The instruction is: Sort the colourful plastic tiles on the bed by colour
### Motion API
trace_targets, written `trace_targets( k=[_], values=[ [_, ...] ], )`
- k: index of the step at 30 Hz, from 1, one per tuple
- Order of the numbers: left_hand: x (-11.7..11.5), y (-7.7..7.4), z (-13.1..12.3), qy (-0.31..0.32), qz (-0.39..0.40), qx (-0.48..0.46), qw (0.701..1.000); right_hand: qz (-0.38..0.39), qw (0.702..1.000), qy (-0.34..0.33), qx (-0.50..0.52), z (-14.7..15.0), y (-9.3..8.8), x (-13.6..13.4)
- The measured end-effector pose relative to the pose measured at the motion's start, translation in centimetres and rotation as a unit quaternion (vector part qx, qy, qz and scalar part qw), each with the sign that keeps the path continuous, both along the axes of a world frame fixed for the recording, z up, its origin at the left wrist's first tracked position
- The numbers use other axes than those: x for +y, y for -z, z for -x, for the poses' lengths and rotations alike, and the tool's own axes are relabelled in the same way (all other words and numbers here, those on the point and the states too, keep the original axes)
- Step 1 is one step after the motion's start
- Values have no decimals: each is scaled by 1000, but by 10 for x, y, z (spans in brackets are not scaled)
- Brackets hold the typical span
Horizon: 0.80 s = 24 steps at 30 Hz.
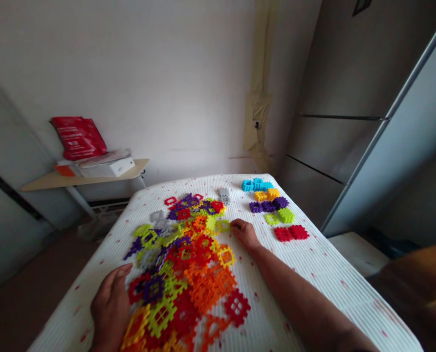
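My right hand [244, 233] is at the right edge of a heap of plastic interlocking tiles [205, 244], fingers curled in a pinch. Its fingertips meet the edge of a lime-green square tile [223, 225] with an open middle. My left hand [111, 304] lies on the heap's near left side, fingers stretched out and holding nothing, close to a red tile and a purple window tile [154, 289]. Orange, red, yellow, purple, lime and grey tiles overlap in the heap. A red window tile [237, 307] sits at its right edge.
Sorted by colour on the right are blue [257, 184], yellow [267, 194], purple [269, 204], lime [286, 215] and red [291, 233] tile stacks. Grey tiles [224, 194] stand farther back. A side table [49, 181] bears a red bag [79, 138]; a cabinet [335, 98] rises right.
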<state>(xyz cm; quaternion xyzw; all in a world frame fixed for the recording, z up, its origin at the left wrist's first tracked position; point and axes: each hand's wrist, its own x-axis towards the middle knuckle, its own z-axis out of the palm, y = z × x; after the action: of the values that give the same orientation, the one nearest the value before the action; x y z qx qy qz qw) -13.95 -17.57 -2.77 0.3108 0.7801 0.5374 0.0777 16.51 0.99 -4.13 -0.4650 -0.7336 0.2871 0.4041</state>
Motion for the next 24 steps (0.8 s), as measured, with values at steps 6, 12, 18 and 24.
trace_targets(
  k=[6,12,18,24],
  values=[
    [1,0,4,29,-32,41,998,6,1000,-6,7,-2,0,0],
    [20,-34,-3,95,-15,149,984,21,1000,-5,15,-2,1,0],
    [77,-74,-37,280,80,258,921,19,1000,-11,8,-2,-3,-2],
    [161,-84,-77,345,146,279,884,12,1000,-12,10,-2,0,0]
  ],
)
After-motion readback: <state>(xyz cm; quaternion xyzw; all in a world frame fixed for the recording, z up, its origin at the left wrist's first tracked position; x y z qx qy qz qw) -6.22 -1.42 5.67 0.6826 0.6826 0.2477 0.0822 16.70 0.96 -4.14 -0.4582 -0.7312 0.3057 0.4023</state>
